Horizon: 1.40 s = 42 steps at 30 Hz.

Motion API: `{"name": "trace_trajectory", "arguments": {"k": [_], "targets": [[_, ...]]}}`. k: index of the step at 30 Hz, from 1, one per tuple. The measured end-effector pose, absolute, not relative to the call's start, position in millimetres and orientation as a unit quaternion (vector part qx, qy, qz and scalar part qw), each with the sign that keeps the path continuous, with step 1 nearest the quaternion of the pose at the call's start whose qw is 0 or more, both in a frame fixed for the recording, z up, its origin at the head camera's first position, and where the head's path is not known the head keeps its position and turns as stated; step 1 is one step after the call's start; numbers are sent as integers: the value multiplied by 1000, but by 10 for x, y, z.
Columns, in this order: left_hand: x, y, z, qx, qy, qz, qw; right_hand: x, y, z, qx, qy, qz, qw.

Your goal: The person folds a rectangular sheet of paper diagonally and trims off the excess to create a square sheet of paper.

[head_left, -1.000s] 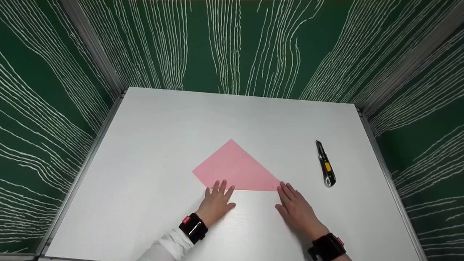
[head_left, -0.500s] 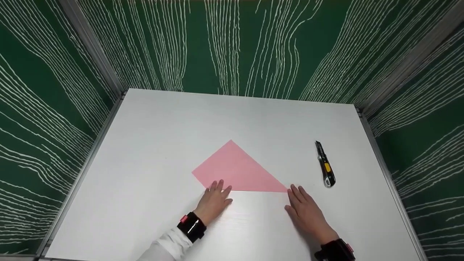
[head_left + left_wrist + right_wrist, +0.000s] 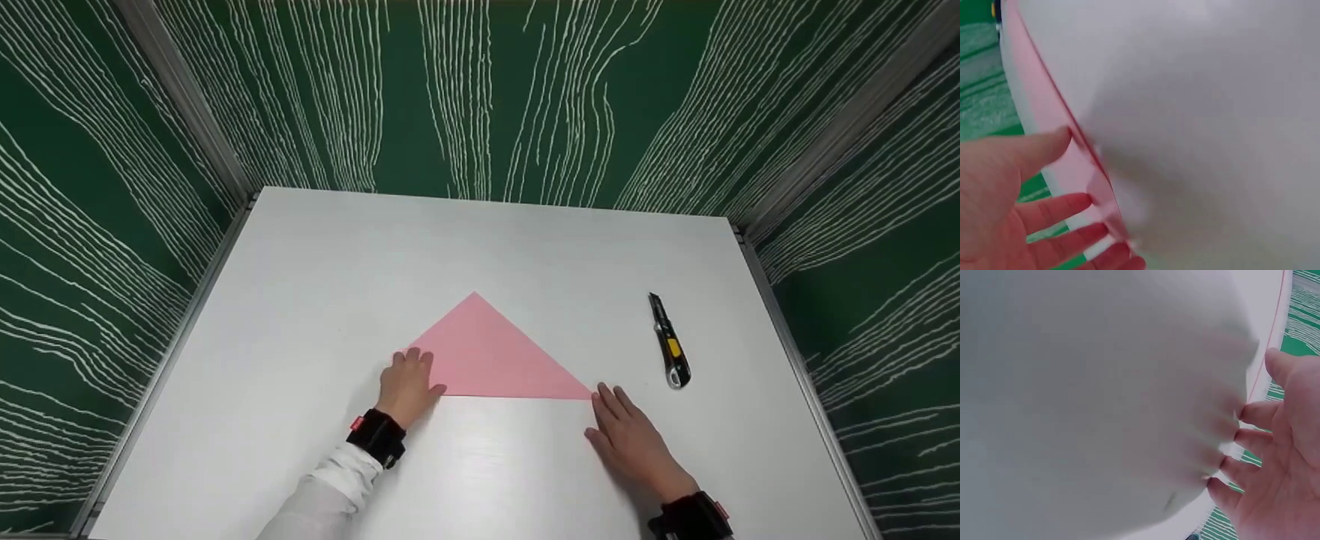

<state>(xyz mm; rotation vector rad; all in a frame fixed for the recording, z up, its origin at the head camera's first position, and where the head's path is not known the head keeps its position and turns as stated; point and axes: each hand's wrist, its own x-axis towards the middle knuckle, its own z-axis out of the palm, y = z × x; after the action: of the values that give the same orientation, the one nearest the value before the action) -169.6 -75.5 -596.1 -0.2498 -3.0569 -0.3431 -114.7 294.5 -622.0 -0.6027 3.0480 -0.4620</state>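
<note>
A pink sheet of paper point(image 3: 487, 352), folded into a triangle, lies on the white table point(image 3: 322, 247) with its peak pointing away and its long edge nearest me. My left hand point(image 3: 407, 386) covers its left corner, fingers touching the paper and thumb by the long edge. In the left wrist view, that hand point(image 3: 1027, 208) has its fingers stretched over the pink paper point(image 3: 1039, 79). At the right corner, the fingertips of my right hand point(image 3: 634, 439) rest, fingers extended. The right wrist view shows the right hand point(image 3: 1280, 455) with fingertips down on the white surface.
A black and yellow utility knife point(image 3: 670, 341) lies on the table to the right of the paper. Green walls point(image 3: 510, 97) with white wavy lines and grey frame posts point(image 3: 187, 97) enclose the table's back and sides.
The left hand has slid left and up from the paper's lower edge onto its left corner. The right hand first moved right to the right corner, then stayed there. The knife has not moved.
</note>
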Motion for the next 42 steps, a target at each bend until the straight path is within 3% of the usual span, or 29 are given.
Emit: {"name": "trace_trajectory", "arguments": {"k": [17,22,28,32,42], "targets": [[-1776,-814,-6028,-25,-953,-287,-95,-1134,2946,-6168,-167,973,-157,8],[-1769,-833,-6081,-72,-941,-319,-90,-1170,2905,-6132,-156,974,-161,14],[-1834,-853,-6068,-99,-931,-343,-81,-1312,2789,-6093,-175,971,-157,-51],[-1907,-841,-6032,-122,-914,-380,-75,-1429,2660,-6006,-168,954,-236,-73],[-2006,-733,-5884,-113,-864,-489,-30,-1843,2423,-5765,-110,892,-438,-17]]}}
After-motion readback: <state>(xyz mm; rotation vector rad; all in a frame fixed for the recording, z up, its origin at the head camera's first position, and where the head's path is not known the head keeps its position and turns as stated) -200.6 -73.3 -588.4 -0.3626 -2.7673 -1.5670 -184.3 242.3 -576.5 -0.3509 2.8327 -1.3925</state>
